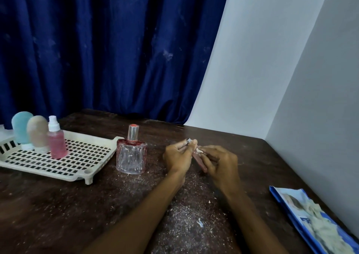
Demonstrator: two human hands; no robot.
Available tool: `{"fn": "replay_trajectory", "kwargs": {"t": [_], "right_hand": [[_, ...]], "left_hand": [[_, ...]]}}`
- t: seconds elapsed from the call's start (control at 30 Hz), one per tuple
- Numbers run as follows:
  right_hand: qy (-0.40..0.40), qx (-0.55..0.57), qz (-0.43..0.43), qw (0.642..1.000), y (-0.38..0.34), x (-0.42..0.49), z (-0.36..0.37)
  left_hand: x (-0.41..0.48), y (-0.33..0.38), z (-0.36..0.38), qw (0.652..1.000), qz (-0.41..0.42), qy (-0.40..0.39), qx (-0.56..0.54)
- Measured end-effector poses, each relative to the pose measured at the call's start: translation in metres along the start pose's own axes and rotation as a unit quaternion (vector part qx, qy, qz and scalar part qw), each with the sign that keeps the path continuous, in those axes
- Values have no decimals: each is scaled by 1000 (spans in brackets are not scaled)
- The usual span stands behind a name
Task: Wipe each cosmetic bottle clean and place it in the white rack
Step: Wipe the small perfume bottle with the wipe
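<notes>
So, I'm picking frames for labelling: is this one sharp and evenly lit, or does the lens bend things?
Head view: dim, flat light, no hard shadows; the curtain edge bows from wide-angle distortion; the blue tube and beige tube look soft; the left hand, right hand and the small bottle they grip are slightly smeared; only faint glints on the perfume bottle.

Ahead of me hangs a dark blue curtain (pixel 97 49) in vertical folds, reaching down behind the far edge of the table (pixel 58 205); to its right stands a plain white wall (pixel 252 69); a second white wall (pixel 334 98) meets it at a corner on my right; the table is dark brown wood, scattered with pale specks; lighting is dim and even.
</notes>
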State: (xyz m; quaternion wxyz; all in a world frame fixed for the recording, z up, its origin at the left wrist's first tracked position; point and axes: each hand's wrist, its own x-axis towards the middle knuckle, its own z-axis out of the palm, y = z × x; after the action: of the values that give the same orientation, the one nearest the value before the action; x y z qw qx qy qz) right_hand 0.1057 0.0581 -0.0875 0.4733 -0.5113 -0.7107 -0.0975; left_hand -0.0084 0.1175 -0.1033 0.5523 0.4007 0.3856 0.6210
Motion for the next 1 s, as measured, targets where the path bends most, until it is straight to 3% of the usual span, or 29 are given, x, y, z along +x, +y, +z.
{"fn": "replay_trajectory", "kwargs": {"t": [0.2,0.43,0.63,0.83,1.0], "right_hand": [[5,-19,46,999,7,-8,-2],[23,-5,-23,999,-4,0,3],[-39,-69,50,996,9,-7,-3],[18,-44,-17,999,-6,1,3],[-58,-82,70,992,4,-4,-1]], "left_hand": [[-1,-3,-1,1000,11,18,22],[-5,1,4,999,38,20,30],[-6,2,-1,998,43,26,48],[-7,1,2,993,75,15,89],[-4,2,-3,996,50,20,66]]}}
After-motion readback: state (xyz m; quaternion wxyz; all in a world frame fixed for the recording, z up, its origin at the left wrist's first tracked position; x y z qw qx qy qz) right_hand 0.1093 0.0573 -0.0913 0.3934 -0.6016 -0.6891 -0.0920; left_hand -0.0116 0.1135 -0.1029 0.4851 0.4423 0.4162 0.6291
